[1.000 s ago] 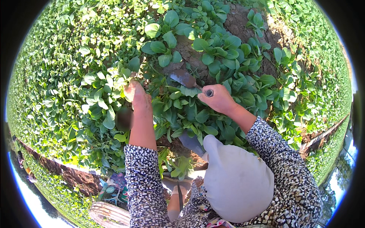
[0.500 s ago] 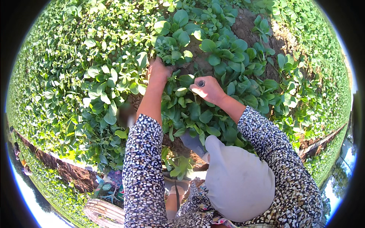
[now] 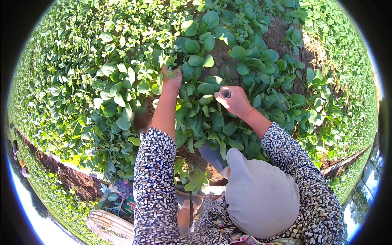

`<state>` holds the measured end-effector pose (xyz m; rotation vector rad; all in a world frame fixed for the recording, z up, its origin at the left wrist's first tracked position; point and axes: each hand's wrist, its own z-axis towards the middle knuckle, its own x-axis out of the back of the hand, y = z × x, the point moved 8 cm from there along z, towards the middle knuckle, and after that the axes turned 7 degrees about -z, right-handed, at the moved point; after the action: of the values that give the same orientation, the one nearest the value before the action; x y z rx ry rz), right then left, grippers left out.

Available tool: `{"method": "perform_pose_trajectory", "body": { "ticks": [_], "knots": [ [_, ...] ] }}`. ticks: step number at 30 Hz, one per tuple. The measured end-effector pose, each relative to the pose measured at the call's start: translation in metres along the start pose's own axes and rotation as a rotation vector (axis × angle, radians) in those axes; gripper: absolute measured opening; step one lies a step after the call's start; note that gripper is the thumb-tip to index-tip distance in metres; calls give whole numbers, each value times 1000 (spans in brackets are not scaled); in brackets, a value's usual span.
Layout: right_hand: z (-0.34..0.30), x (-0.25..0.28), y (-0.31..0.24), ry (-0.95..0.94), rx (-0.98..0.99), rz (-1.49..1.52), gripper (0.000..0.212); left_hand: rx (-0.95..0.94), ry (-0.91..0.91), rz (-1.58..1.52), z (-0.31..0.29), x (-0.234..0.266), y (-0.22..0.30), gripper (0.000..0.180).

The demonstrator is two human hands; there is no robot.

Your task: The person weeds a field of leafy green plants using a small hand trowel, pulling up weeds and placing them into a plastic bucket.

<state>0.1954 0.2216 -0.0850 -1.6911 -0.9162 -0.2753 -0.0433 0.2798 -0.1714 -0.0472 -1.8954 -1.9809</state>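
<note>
Likely soft, bruisable: pinch low on that green round-leaved plant (image 3: 190, 72) at 12 o'clock, beside bare left hand (image 3: 172, 80) at 11 (can't tell if gripping), with bare right hand (image 3: 235, 100) at 2 clamped on grey tubular handle (image 3: 226, 94)

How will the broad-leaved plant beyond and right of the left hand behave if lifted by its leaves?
The broad-leaved plant would probably flex rather than stay stiff, since its wide leaves splay outward. They look thin and could tear if pinched. Likely light: what shows is leaf.
</note>
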Motion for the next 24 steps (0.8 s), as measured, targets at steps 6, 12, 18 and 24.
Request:
{"method": "perform_pose_trajectory", "body": {
  "ticks": [6,12,18,24],
  "knots": [
    [4,-12,6,-3,-165,77,27,488,-151,185,31,-34,55,57],
    [-6,-24,-7,-5,-297,88,30,409,-322,318,44,-33,34,69],
    [30,-27,-22,118,-164,13,30,494,-291,260,51,-49,27,64],
    [51,-17,-38,48,-38,-329,23,477,-89,-65,45,-55,29,46]
  ]
}}
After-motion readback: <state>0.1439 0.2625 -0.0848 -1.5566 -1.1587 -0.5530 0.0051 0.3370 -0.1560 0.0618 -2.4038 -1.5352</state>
